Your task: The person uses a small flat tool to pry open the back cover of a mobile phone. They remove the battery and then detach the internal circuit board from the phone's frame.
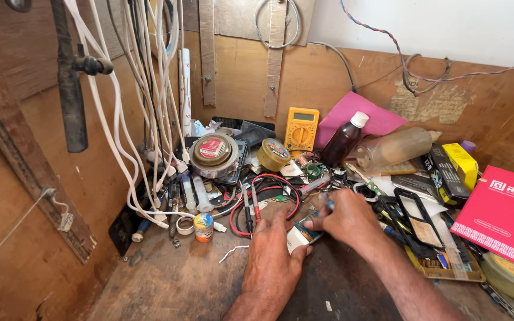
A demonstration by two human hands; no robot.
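My left hand rests on the workbench and grips a small white phone-like device by its near end. Coming in from the right, my right hand pinches the far edge of the same device. It also holds a thin blue-tipped tool whose point sits over the device. Red and black meter leads loop just behind both hands.
A yellow multimeter leans on the back wall by a pink sheet. A brown bottle, a clear bottle, round tins, a red box and several white cables crowd the wooden bench.
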